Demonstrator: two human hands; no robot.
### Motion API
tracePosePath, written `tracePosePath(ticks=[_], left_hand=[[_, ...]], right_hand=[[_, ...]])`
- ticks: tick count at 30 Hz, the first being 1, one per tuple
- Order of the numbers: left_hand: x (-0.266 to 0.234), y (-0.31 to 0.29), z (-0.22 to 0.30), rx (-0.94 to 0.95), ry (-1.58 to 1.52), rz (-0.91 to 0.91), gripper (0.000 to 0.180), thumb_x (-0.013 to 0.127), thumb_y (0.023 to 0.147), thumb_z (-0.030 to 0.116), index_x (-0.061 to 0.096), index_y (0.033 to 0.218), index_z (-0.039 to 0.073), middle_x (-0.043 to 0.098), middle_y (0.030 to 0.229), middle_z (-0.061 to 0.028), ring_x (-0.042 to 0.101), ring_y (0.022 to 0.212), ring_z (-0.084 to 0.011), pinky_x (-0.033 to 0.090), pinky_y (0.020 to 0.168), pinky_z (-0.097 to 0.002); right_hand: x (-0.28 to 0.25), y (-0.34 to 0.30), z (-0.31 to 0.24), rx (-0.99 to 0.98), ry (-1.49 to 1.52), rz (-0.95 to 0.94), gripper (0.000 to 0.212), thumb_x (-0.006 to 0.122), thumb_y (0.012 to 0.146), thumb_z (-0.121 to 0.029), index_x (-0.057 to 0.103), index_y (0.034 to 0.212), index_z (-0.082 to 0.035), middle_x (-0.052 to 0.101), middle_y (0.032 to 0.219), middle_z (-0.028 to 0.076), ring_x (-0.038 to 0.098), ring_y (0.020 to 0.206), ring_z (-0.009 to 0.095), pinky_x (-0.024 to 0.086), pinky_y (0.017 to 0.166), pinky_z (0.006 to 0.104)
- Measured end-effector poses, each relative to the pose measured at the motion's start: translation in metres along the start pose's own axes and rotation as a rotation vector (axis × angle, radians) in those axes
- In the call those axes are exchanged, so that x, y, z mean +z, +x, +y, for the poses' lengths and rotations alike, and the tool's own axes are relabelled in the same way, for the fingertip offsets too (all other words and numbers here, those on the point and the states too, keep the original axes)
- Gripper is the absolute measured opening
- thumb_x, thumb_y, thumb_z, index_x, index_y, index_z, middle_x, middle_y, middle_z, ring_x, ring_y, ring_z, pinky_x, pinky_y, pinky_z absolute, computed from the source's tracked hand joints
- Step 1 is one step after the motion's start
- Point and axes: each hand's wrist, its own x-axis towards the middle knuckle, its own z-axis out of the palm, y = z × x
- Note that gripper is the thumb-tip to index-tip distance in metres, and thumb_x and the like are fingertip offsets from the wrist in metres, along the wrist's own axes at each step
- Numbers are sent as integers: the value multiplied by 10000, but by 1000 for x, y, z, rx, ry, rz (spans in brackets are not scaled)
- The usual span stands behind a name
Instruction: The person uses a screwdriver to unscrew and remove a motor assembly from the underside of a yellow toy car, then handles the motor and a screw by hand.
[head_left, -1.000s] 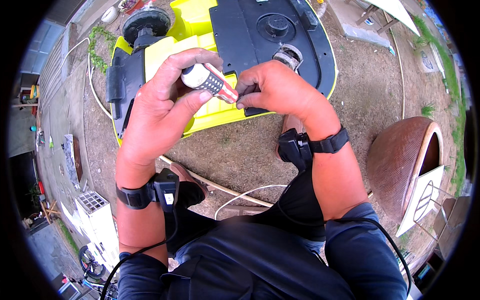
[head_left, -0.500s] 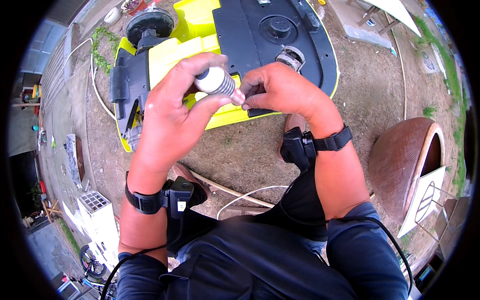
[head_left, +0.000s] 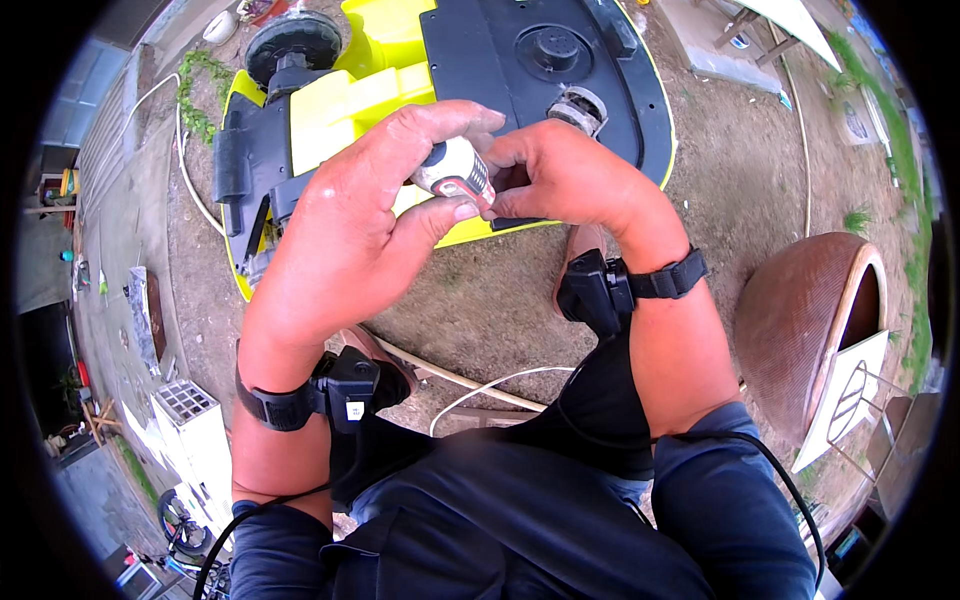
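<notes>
My left hand [head_left: 350,215] curls thumb and fingers around a small white-and-grey cylinder [head_left: 450,168] with a dark ribbed band and a red mark. Its exact kind does not show. The fingers of my right hand [head_left: 580,180] are bent and pinched together at the cylinder's right end, and whatever sits between them is hidden. Both hands hover over the near edge of a yellow-and-black wheeled machine [head_left: 480,60], which lies with its black underside up. A large black wheel [head_left: 293,50] sticks up at its left, and a small caster wheel [head_left: 578,110] lies just beyond my right hand.
A big brown clay pot [head_left: 800,320] lies tipped on the dirt at the right, with a white board [head_left: 845,400] against it. Hoses [head_left: 500,385] run across the ground by my feet. A white cabinet-like box [head_left: 195,440] stands at the left.
The cylinder has turned in my left hand, showing a red mark, and has shifted slightly right. My left fingers reach farther right over it. My right hand has hardly moved.
</notes>
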Motion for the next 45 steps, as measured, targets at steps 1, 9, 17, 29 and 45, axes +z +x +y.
tracePosePath(ticks=[1, 9, 17, 29, 45], left_hand=[[2, -1, -1, -7, 11, 5, 514, 747, 809, -57, 591, 1291, 33, 710, 1183, -108, 697, 1064, -208, 550, 936, -346], [17, 3, 5, 109, 116, 108, 501, 805, 766, -13, 624, 1228, 51, 716, 1065, -121, 718, 943, -272, 566, 817, -356], [23, 3, 18, -12, 322, 143, 485, 817, 795, 35, 628, 1242, 45, 722, 1127, -133, 728, 993, -233, 569, 860, -340], [29, 2, 7, -20, 133, 153, 512, 791, 814, -2, 589, 1281, 58, 694, 1154, -119, 698, 1032, -261, 563, 877, -360], [33, 3, 6, -95, 135, 220, 559, 796, 784, -12, 595, 1300, 68, 679, 1166, -135, 687, 1040, -304, 543, 906, -381]], right_hand=[[0, -1, -1, 4, -3, 0, 231, 835, 760, -82, 760, 972, -35, 741, 785, 80, 695, 711, 146, 546, 688, 310], [-5, -3, 1, -31, -13, -43, 220, 822, 773, -71, 754, 979, -36, 734, 791, 69, 686, 730, 128, 549, 699, 303], [-1, -3, 9, -54, -21, -29, 264, 843, 762, -79, 758, 1011, -57, 753, 848, 86, 680, 742, 159, 541, 716, 333], [-2, -7, 5, -99, 0, -26, 279, 831, 756, -58, 740, 1019, -39, 732, 901, 111, 678, 800, 206, 522, 763, 336], [4, -8, 5, -103, 101, -27, 207, 833, 787, -101, 735, 962, -48, 729, 824, 91, 653, 734, 165, 516, 711, 337]])
